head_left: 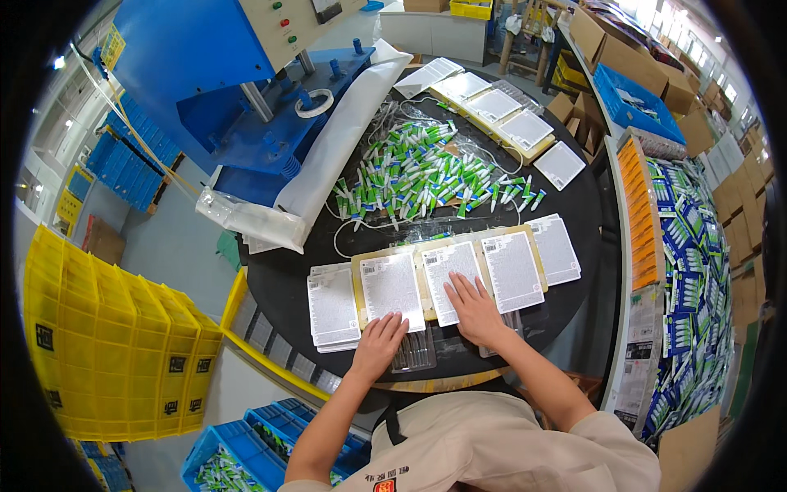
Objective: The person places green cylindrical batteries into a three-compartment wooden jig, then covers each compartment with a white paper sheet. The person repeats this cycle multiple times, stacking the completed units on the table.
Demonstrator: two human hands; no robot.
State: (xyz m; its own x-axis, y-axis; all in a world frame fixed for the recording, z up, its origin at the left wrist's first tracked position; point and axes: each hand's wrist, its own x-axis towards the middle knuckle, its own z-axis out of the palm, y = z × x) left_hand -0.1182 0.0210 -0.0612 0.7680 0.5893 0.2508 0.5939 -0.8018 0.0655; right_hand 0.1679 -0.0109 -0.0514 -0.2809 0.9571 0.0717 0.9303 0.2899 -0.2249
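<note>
A yellow jig [416,256] lies near the front of the round black table, carrying white printed cards side by side. My left hand [381,343] rests with fingers extended on the lower edge of one white card [391,287]. On the card beside it [443,261], my right hand [475,312] lies flat, its fingers a little apart. Neither hand grips anything. Clear plastic blister trays [416,354] poke out below the cards by my left hand. Stacks of white cards stand left [332,299] and right [561,250] of the jig.
Beyond the jig sprawls a heap of small green-and-white tubes [418,172]. A second jig with cards [496,107] sits at the far right. A blue press [246,123] stands at the back left, yellow crates [115,336] at the left. Packaged tubes [689,303] fill the right side.
</note>
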